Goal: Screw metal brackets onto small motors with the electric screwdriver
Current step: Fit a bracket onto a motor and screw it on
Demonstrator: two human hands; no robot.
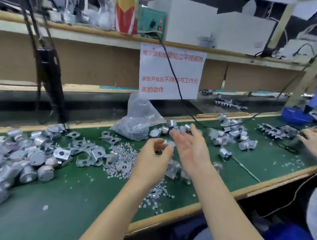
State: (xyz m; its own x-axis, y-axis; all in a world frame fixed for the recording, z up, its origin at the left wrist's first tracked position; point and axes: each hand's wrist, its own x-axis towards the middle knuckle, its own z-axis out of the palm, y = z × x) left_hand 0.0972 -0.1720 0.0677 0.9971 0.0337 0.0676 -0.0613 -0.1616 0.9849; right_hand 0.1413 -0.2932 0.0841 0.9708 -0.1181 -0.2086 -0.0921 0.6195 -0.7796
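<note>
While the left hand (153,152) pinches a small metal part (168,142) between thumb and curled fingertips, I cannot tell through the blur whether that part is a motor or a bracket. It sits above the green bench (62,203), just over the screws (123,155), with the right hand (192,149) immediately beside it on the right. Right hand noted flat, fingers straight, holding nothing, palm facing the part. Brackets (86,151) lie loose to the left of the screws. Motors (12,163) are heaped further left, and far motors (230,135) lie beyond the right hand, next to a plastic bag (137,121). The screwdriver (50,81) hangs well apart at far left, long axis near upright and leaning, tip down toward the bench's back edge. My judgement: the screwdriver lies on the left hand's side, yet that hand is occupied, so the free right hand would have to cross over the work to fetch it. A second person's hand (316,143) is at far right.
</note>
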